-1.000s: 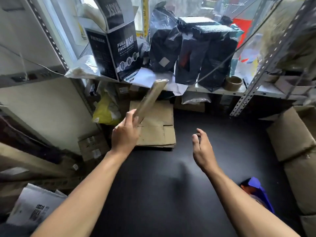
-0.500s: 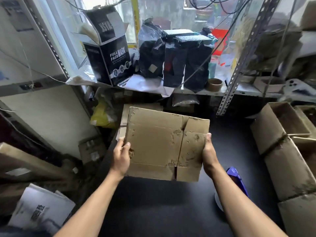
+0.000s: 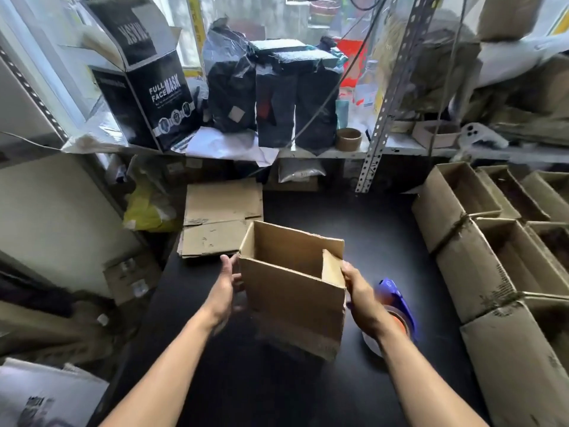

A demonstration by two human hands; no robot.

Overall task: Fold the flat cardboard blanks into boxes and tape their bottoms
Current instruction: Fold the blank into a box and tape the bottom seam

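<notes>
A brown cardboard box point(image 3: 292, 300) stands opened into a square tube above the black table point(image 3: 378, 241), its upper flaps up. My left hand point(image 3: 226, 288) lies against its left side with fingers straight. My right hand point(image 3: 358, 291) holds the box's right edge, thumb on the near face. A stack of flat cardboard blanks point(image 3: 220, 220) lies behind the box at the table's far left. A blue tape dispenser point(image 3: 395, 306) with a roll of tape rests on the table just right of my right wrist.
Several open folded boxes point(image 3: 492, 257) fill the right side. A shelf point(image 3: 400, 146) at the back carries black bags, a black mask carton point(image 3: 147, 84) and an empty tape core point(image 3: 348, 138). Cardboard and papers pile up on the left.
One second ago my left hand lifted a flat blank from the stack. Both hands then held it flat, and now it is opened into a tube lower and nearer to me.
</notes>
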